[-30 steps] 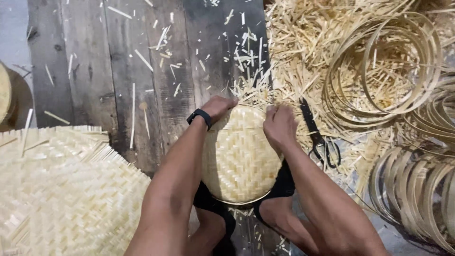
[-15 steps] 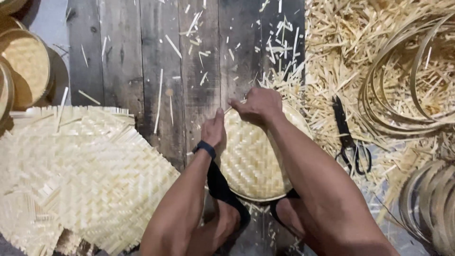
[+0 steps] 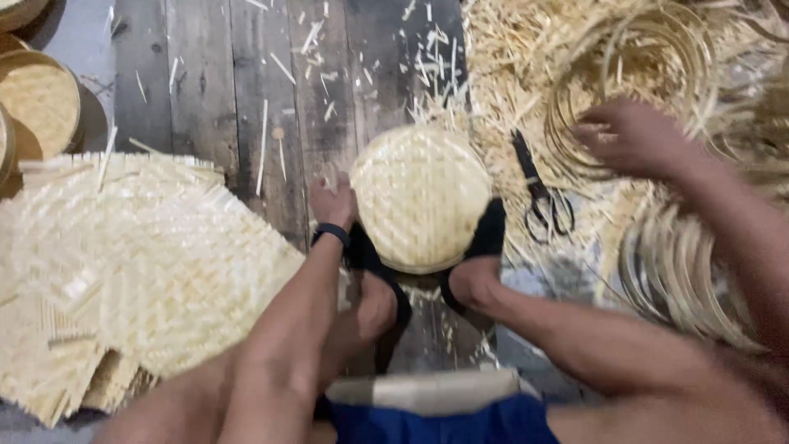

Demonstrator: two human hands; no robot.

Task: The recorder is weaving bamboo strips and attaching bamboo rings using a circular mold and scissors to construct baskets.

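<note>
A round woven bamboo basket [image 3: 421, 196] sits upside down over a dark form between my feet. My left hand [image 3: 333, 201] rests against its left rim, fingers curled on the edge; a dark band circles that wrist. My right hand [image 3: 629, 136] is off to the right, blurred, fingers spread over a pile of thin bamboo hoops [image 3: 633, 74], with nothing seen in it. Black scissors [image 3: 538, 193] lie on the floor between the basket and that hand.
Flat woven bamboo mats [image 3: 140, 263] are stacked at the left. Finished round baskets [image 3: 37, 103] stand at the far left. More bamboo hoops [image 3: 682, 271] lie at the right, amid bamboo shavings [image 3: 501, 57]. Dark wooden floorboards [image 3: 205, 90] carry scattered slivers.
My right hand left the basket's top rim and swung right over the hoops. The left hand stays at the basket's left edge. The view shifted.
</note>
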